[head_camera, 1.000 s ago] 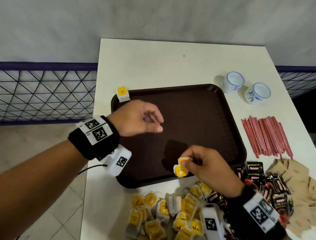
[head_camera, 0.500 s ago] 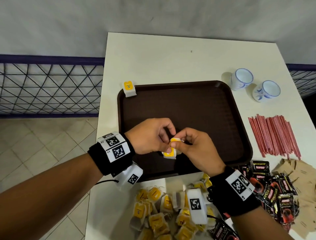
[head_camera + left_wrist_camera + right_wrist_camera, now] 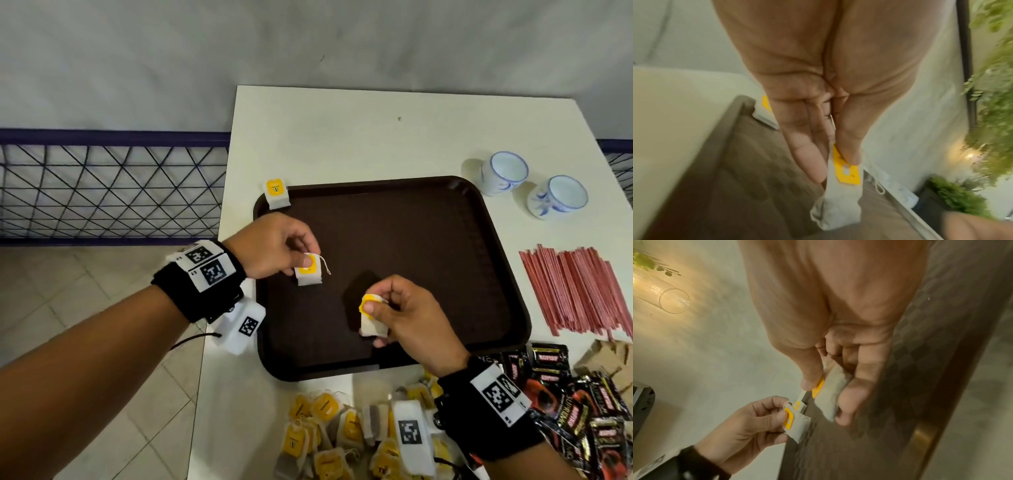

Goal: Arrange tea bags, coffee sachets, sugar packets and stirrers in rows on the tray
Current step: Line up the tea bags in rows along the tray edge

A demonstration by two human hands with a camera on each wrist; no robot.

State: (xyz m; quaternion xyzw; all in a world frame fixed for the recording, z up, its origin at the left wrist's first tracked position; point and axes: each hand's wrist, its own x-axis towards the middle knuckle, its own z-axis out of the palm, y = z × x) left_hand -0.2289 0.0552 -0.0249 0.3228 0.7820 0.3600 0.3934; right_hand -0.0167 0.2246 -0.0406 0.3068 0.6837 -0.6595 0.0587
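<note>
Above the dark brown tray (image 3: 445,240), left hand (image 3: 274,246) pinching a white tea bag (image 3: 308,272) with yellow tag and loose string, right hand (image 3: 407,318) pinching another yellow-tagged tea bag (image 3: 371,318), third tea bag (image 3: 277,193) on the tray's far-left corner rim, hands apart.

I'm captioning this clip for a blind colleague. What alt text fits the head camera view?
Over a dark brown tray on a white table, the left hand and right hand each pinch a yellow-tagged tea bag. Another tea bag lies at the tray's far left corner; loose tea bags, coffee sachets, red stirrers and two cups surround it.
</note>
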